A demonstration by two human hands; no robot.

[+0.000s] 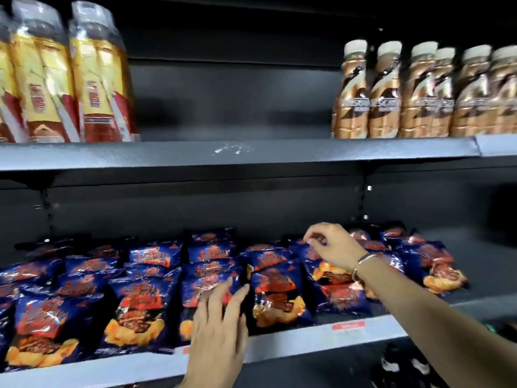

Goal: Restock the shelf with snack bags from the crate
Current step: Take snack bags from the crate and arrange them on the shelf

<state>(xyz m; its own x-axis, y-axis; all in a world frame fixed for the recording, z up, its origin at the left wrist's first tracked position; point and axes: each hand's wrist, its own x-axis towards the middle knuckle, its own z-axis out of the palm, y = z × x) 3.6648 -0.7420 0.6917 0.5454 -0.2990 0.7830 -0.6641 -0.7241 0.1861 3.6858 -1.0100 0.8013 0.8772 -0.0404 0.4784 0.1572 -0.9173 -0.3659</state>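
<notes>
Left hand (216, 329) lies flat, fingers spread, on a front-row bag (208, 292); right hand (331, 246) hovers curled over back bags (310, 254), pinch unclear. Snack bags crowd the lower shelf (349, 331). Above stand yellow bottles (70, 77) and brown bottles (419, 93).

You have one view only — the head camera, wide-angle, facing the shelving straight on from close range. It looks slightly down onto the lower shelf (321, 336) and level at the upper shelf (167, 154) — edges bow from the lens. No second view shares the scene.
</notes>
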